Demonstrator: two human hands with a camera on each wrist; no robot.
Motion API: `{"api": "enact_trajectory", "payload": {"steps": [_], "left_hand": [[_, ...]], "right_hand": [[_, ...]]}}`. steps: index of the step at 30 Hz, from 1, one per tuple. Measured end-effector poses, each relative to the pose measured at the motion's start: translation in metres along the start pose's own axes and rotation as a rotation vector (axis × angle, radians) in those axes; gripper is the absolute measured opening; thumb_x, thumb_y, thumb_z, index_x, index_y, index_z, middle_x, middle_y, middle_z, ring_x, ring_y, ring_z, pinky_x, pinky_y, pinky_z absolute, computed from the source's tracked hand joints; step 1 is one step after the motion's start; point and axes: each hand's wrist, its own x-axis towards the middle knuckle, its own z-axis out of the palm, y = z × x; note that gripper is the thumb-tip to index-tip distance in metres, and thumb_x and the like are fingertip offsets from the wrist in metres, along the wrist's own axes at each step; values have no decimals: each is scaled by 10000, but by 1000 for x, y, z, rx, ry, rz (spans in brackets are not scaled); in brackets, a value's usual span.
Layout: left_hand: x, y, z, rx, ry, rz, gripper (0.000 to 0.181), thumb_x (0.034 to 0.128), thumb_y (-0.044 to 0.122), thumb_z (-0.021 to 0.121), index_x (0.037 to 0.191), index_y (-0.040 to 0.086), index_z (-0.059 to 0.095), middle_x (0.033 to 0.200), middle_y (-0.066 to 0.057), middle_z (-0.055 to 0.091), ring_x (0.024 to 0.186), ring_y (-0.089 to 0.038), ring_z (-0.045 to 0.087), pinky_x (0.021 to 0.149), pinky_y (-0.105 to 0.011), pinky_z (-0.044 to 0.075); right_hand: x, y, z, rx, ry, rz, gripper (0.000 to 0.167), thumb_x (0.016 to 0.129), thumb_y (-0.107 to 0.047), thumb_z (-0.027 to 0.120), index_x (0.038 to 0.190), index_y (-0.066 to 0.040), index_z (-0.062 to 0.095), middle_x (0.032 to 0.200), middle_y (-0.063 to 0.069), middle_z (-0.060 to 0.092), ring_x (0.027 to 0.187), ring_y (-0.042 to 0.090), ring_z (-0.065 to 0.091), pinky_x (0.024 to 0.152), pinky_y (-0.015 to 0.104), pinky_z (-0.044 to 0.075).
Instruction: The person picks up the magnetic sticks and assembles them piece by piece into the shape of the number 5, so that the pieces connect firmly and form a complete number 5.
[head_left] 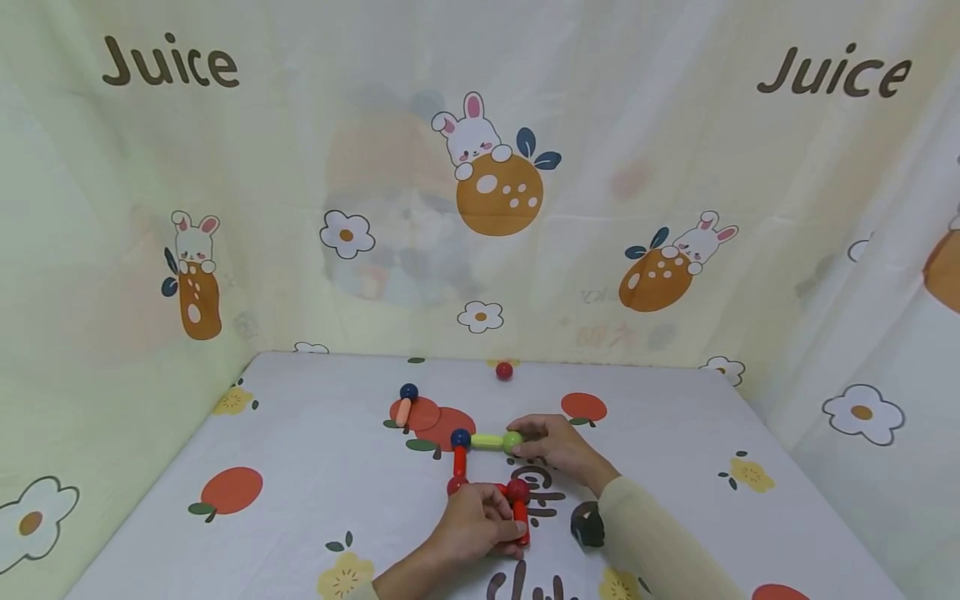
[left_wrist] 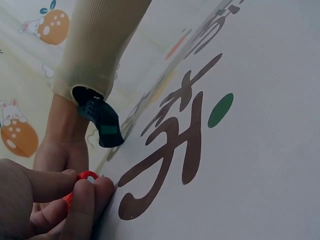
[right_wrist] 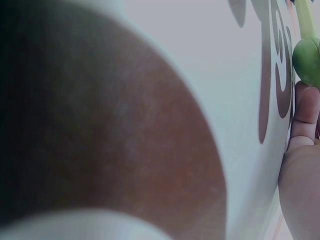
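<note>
The assembly, a chain of coloured rods and balls, lies on the worktop (head_left: 315, 450) at the centre of the scene, between and under the two hands. Its near section consists of a near red rod (head_left: 522, 515) joined at its far end to a near red ball (head_left: 517, 489). A second red rod, partly covered by the fingers, extends left from this ball toward a left red ball (head_left: 456, 484). From there, an upright red rod (head_left: 460, 462) runs away to a blue ball (head_left: 461, 438), and a yellow-green rod (head_left: 487, 441) runs right from the blue ball to a green ball (head_left: 512, 442). The left hand (head_left: 471, 521) is closed to a narrow grip, pinching the near red rod; the left wrist view shows its grey end between the fingertips. The right hand (head_left: 558, 442) pinches the green ball between thumb and fingers. A dark wrist device (head_left: 587, 525) sits at the right sleeve (head_left: 660, 533). To the far left, an orange rod (head_left: 403, 412) adjoins a dark blue ball (head_left: 408, 391), apart from the assembly. A loose red ball (head_left: 504, 371) rests near the far edge. Behind the worktop hangs a printed curtain (head_left: 285, 150).
</note>
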Motion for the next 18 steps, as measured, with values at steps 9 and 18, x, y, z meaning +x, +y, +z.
{"api": "enact_trajectory", "payload": {"steps": [9, 18], "left_hand": [[-4, 0, -5, 14, -17, 8, 179, 857, 93, 807, 941, 53, 654, 772, -84, 705, 627, -163, 718, 635, -219, 573], [-8, 3, -9, 0, -38, 21, 166, 869, 92, 795, 944, 46, 654, 773, -86, 718, 626, -172, 718, 645, -229, 579]], "right_hand": [[1, 0, 2, -17, 7, -2, 348, 889, -193, 786, 1231, -199, 724, 1160, -7, 712, 1031, 181, 641, 980, 426, 533], [1, 0, 3, -34, 22, 7, 352, 883, -206, 793, 1228, -204, 724, 1170, -3, 708, 1039, 182, 637, 986, 440, 528]]}}
